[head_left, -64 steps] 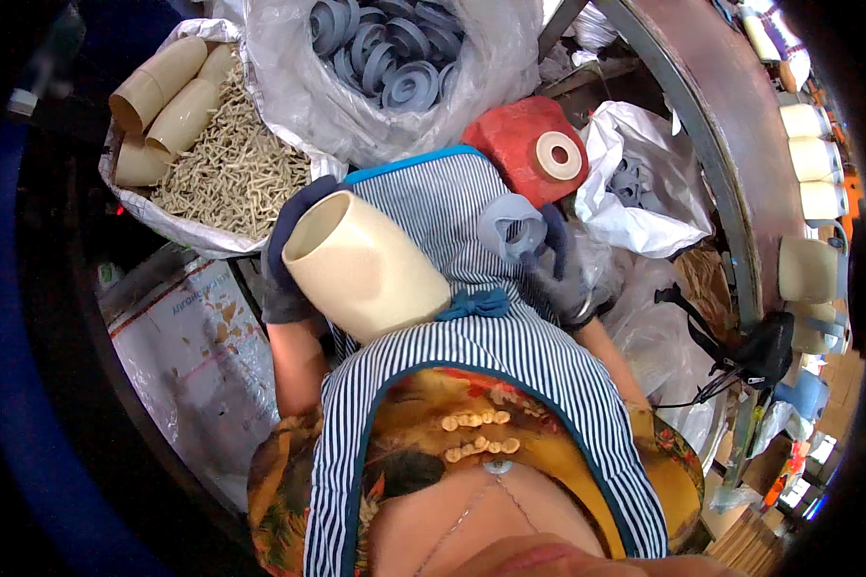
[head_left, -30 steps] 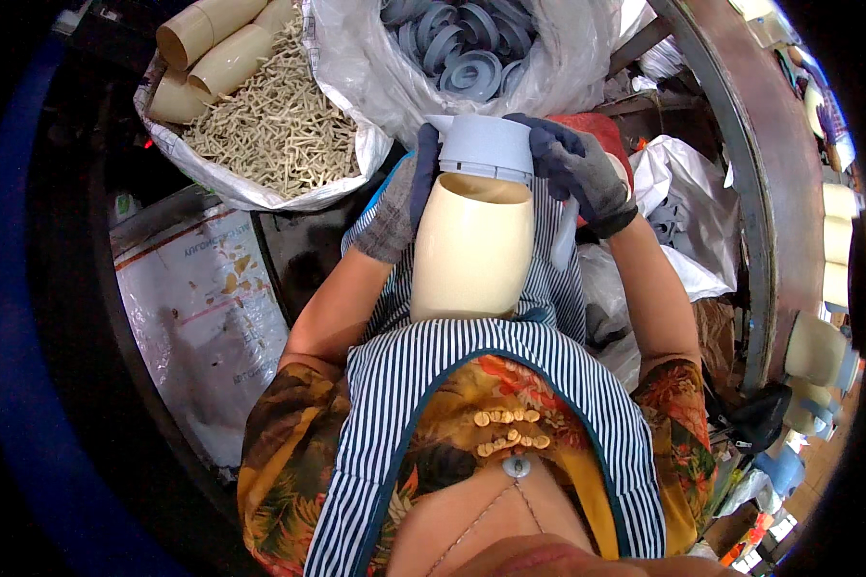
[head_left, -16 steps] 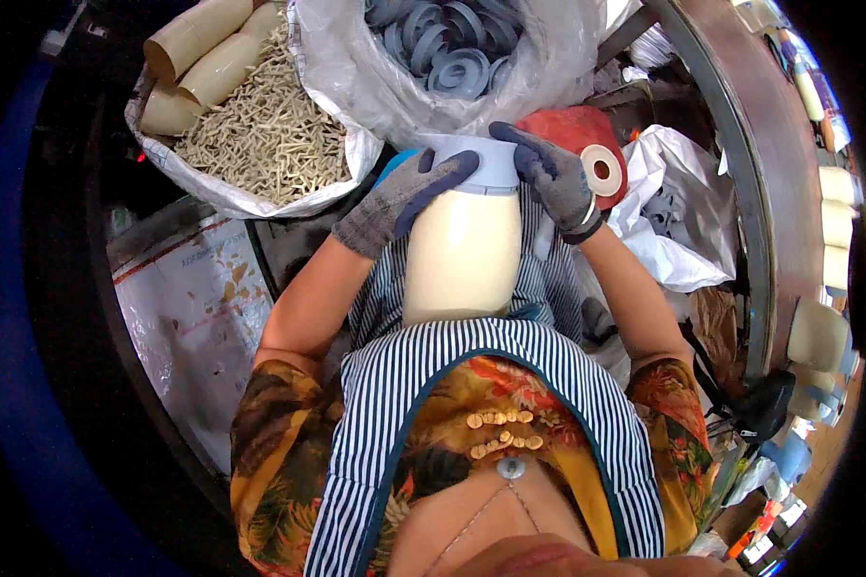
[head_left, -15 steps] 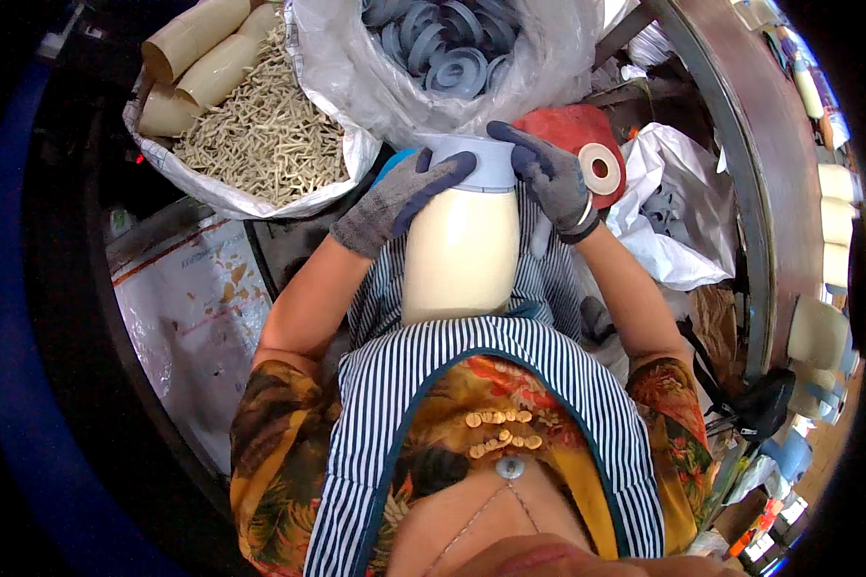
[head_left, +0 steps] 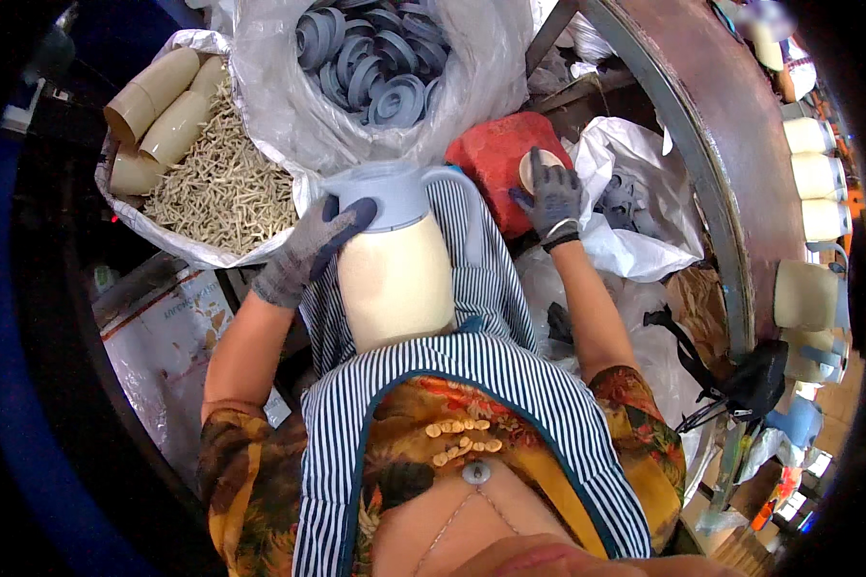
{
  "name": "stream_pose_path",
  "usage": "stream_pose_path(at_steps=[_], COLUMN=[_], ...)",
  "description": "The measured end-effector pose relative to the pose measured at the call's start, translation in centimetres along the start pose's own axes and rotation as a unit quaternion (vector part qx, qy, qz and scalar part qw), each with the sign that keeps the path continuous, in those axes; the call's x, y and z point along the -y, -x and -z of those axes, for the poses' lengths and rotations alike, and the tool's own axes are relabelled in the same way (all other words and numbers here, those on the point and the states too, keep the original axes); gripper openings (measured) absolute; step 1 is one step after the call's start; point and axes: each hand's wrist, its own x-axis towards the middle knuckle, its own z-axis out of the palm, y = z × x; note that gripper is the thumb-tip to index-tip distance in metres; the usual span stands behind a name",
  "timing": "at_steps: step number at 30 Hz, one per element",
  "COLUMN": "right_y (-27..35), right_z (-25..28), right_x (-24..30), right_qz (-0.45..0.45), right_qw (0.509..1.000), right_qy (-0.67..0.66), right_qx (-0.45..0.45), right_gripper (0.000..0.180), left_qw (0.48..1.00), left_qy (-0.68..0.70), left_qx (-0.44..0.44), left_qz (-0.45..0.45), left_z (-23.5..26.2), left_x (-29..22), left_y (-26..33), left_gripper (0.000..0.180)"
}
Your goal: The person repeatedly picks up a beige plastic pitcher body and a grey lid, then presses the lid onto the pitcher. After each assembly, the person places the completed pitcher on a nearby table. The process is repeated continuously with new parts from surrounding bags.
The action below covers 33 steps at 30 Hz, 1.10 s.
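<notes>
A jug with a cream body (head_left: 394,279) and a grey-blue collar (head_left: 394,200) stands tilted against my lap; its matching curved handle (head_left: 467,197) points right. My left hand (head_left: 322,240), in a grey glove with dark blue fingertips, is closed around the left side of the collar, thumb across its front. To the right, my right hand (head_left: 553,197), gloved the same way, lies with fingers apart over a flat cream ring (head_left: 529,175). That ring rests on a red bag-like bundle (head_left: 481,163), and my fingers cover most of it.
Ahead is a clear plastic sack (head_left: 491,58) of grey ring-shaped parts (head_left: 396,101). On the left, a white sack (head_left: 202,252) holds small beige pegs (head_left: 221,183) and curved cream shells (head_left: 154,101). A white bag (head_left: 669,245) of grey pieces sits beside a metal-edged table (head_left: 702,144) carrying several jugs (head_left: 823,219).
My right hand has left the jug's collar and moved right onto the cream ring. The jug has turned, bringing its handle into view on the right. The whole view has shifted somewhat.
</notes>
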Motion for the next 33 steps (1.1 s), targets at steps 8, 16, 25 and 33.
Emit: stream_pose_path(at_steps=[8, 16, 25, 33], right_y=[3.3, 0.9, -8.2, -13.1], right_z=[1.6, 15.6, 18.6, 14.0], right_x=[-3.8, -5.6, -2.8, -5.7], right_qz=[-0.295, -0.151, -0.094, 0.056], right_qw=[0.727, 0.874, 0.908, 0.947], right_qy=[-0.606, -0.444, -0.399, -0.257], right_qx=[-0.135, -0.127, -0.085, -0.182], right_gripper=[0.052, 0.052, 0.034, 0.032], left_qw=[0.898, 0.857, 0.875, 0.877], left_qy=[-0.117, -0.236, -0.22, -0.23], left_qx=[-0.021, 0.01, 0.046, 0.032], left_qz=[-0.424, -0.458, -0.429, -0.421], left_z=[-6.5, -15.0, -15.4, -15.4], left_x=[-8.5, -1.0, -1.6, -1.8], left_y=[-10.8, -20.0, -19.3, -19.5], left_gripper=[0.08, 0.089, 0.087, 0.088])
